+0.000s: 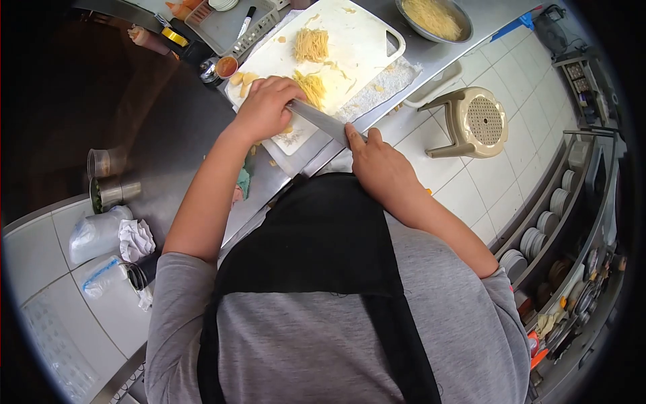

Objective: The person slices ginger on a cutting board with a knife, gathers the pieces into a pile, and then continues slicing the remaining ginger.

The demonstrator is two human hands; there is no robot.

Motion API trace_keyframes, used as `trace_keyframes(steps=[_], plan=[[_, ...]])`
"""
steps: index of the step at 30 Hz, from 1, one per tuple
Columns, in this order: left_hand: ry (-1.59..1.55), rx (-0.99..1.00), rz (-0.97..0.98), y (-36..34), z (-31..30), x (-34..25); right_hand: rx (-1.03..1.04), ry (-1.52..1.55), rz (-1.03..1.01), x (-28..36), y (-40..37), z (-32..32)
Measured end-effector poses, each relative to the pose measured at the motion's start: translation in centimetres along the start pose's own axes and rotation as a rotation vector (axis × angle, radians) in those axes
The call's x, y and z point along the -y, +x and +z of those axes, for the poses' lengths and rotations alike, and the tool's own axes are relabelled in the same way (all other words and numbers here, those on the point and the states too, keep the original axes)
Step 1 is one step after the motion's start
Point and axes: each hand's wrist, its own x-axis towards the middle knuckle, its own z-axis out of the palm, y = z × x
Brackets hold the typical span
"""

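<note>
My right hand [380, 161] grips a kitchen knife [321, 122], its index finger stretched along the back of the blade. The blade reaches across the near edge of a white cutting board [356, 34], its tip end close to my left hand [270, 106]. My left hand is closed over the board, fingers bent; what lies under them is hidden. Just beyond the blade is a heap of thin yellow strips [310, 89], looking like cut potato. A second, paler pile of strips [311, 46] sits farther up the board. Pale yellow chunks [245, 81] rest at its left edge.
A metal bowl [464, 23] of pale strips stands at the counter's right edge. Beyond the board's left side are a small cup of red sauce [227, 66] and a grey plastic basket [225, 34]. A beige stool [483, 121] stands on the floor to the right.
</note>
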Motion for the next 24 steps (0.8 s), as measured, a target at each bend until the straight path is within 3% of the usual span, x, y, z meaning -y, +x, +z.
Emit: trace_keyframes(steps=[2, 4, 7, 8, 10, 16, 18, 24], plan=[[0.018, -0.066, 0.005, -0.6, -0.9, -0.8, 0.009, 0.023, -0.004, -0.6, -0.9, -0.8], [0.041, -0.229, -0.118, -1.8, -1.8, -1.4, 0.098, 0.084, 0.021, -1.5, -1.9, -1.8], [-0.053, -0.308, -0.288, -4.7, -0.4, -1.1, 0.100, 0.179, 0.034, -3.6, -3.9, -2.2], [-0.052, -0.316, -0.303, -5.7, 0.5, -1.3, 0.108, 0.171, 0.020, -4.3, -4.5, -2.1], [-0.182, -0.150, -0.380, -7.2, 2.3, -2.1, 0.070, 0.223, 0.022, -5.7, -5.2, -1.7], [-0.294, -0.256, -0.405, -7.6, 4.6, -2.7, 0.096, 0.209, -0.059, -5.1, -3.9, -1.0], [-0.274, -0.265, -0.311, -7.4, 4.7, -2.5, 0.096, 0.213, -0.114, -4.4, -2.6, -0.1], [-0.305, -0.388, -0.268, -6.1, 6.2, -1.6, 0.114, 0.042, -0.158, -2.9, 1.3, 2.1]])
